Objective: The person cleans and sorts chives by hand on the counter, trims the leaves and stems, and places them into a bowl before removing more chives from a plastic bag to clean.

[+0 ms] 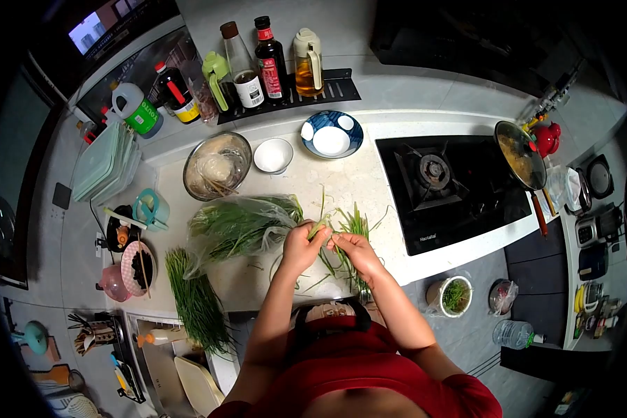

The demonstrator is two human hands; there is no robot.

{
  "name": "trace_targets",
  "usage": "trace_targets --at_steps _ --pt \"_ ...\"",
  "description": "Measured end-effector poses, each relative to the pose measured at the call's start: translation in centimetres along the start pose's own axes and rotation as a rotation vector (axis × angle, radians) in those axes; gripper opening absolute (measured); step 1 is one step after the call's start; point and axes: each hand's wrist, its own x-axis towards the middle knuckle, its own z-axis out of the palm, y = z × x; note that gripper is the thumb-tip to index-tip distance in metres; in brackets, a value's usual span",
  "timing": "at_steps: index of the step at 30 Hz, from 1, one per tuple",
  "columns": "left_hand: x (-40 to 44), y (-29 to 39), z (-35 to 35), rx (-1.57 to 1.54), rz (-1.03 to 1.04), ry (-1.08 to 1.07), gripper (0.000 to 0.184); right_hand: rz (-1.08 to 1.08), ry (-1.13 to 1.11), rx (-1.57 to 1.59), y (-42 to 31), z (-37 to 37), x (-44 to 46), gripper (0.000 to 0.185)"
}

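Over the counter's front part, my left hand (302, 249) is closed round a few green chives (320, 221), held by their pale ends. My right hand (356, 252) pinches at the same stems close beside it, fingertips nearly touching the left ones. Loose chives (356, 221) lie on the counter behind and under my right hand. Left of my hands sits a clear plastic bag (237, 224) full of chives. A neat bundle of long chives (196, 299) lies at the counter's left, its tips hanging over the front edge.
A steel bowl (217, 145), a small white bowl (273, 155) and a blue-patterned bowl (332, 134) stand behind. To the right is a gas hob (444, 188) with a lidded pan (520, 157). Below it, a white bin (433, 296) holds green scraps. Bottles line a black shelf (285, 103).
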Motion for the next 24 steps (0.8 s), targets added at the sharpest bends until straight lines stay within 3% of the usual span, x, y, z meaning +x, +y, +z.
trace_targets --at_steps 3,7,10,13,19,24 --pt "0.2 -0.5 -0.1 0.271 0.124 0.111 0.013 0.005 -0.037 0.061 -0.2 -0.2 -0.1 0.025" --pt "0.5 -0.6 -0.8 0.184 0.198 0.184 0.019 0.040 -0.082 0.168 -0.1 -0.7 -0.1 0.025" --pt "0.2 -0.1 -0.3 0.003 0.132 0.143 0.017 0.080 -0.101 0.250 -0.1 -0.7 -0.2 0.024" --pt "-0.4 1.2 -0.5 -0.066 -0.109 -0.027 0.015 0.111 -0.090 0.253 0.0 -0.6 -0.1 0.023" --pt "-0.1 -1.4 0.2 0.031 0.039 0.119 0.017 0.003 -0.067 0.076 0.1 -0.2 -0.2 0.021" --pt "-0.4 0.3 -0.8 0.120 -0.072 0.124 0.013 0.000 -0.065 0.072 0.1 -0.4 -0.3 0.021"
